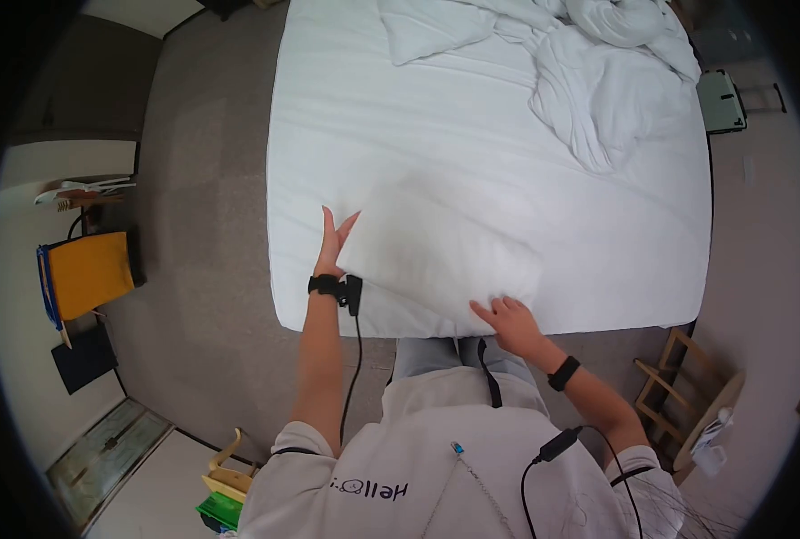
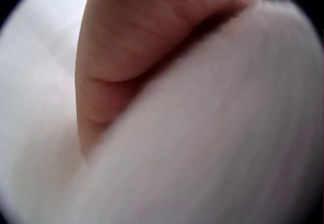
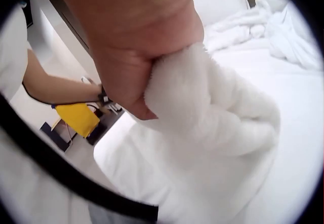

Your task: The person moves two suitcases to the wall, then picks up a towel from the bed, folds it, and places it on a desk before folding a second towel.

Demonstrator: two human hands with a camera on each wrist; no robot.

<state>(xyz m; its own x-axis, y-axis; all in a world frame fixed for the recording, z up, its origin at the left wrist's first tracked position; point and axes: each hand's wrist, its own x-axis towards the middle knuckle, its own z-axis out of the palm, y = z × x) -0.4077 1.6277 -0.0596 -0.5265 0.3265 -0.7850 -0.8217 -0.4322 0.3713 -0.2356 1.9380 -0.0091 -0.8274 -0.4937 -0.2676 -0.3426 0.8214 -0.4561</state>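
A thick white towel (image 1: 445, 247), folded into a bundle, lies on the near part of the bed's white sheet (image 1: 364, 135). My left hand (image 1: 330, 247) is at the towel's left edge, its visible fingers straight and pointing away from me. In the left wrist view the fluffy towel (image 2: 202, 133) covers much of that hand (image 2: 131, 37). At the near right corner, my right hand (image 1: 513, 325) grips the towel, the index finger stretched along it. The right wrist view shows towel cloth (image 3: 182, 87) bunched against the palm and thumb of this hand (image 3: 136, 47).
A rumpled white duvet (image 1: 589, 99) and a pillow (image 1: 436, 31) lie on the far side of the bed. A yellow bag (image 1: 90, 274) hangs at the left wall. A wooden chair (image 1: 688, 386) stands at lower right. Cables run from my wrists.
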